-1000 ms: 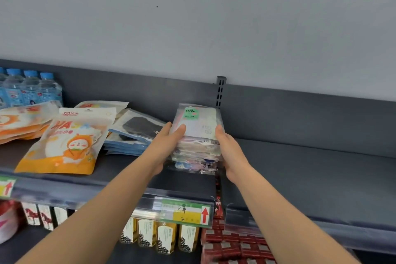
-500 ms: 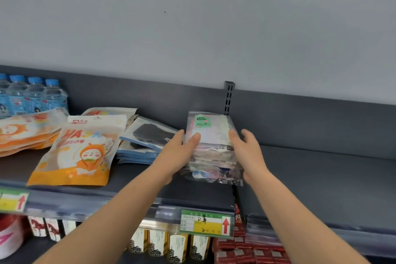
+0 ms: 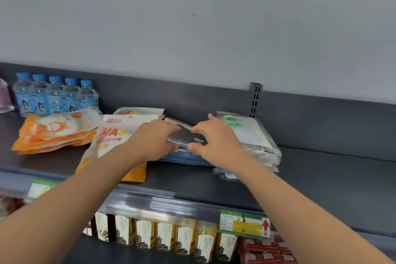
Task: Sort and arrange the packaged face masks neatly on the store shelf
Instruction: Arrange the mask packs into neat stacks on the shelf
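Observation:
A pack holding a black mask [image 3: 189, 137] lies on top of a short pile of blue packs [image 3: 186, 157] in the middle of the grey shelf [image 3: 321, 178]. My left hand [image 3: 153, 140] grips the pack's left edge, fingers above and thumb below. From the right, my right hand [image 3: 215, 140] pinches its other edge. The stack of clear mask packs with a green label [image 3: 255, 135] stands just to the right, free of both hands. Orange and white mask pouches [image 3: 111, 135] lie to the left, partly under my left forearm.
More orange pouches [image 3: 53, 133] are piled at the far left, with small water bottles [image 3: 55, 96] behind them. A slotted upright [image 3: 255, 98] stands at the back wall. The lower shelf holds yellow bottles [image 3: 171, 238] and red boxes [image 3: 265, 251].
Both hands let go of the clear green-label stack and moved left onto the black mask pack. The camera view shifted left too.

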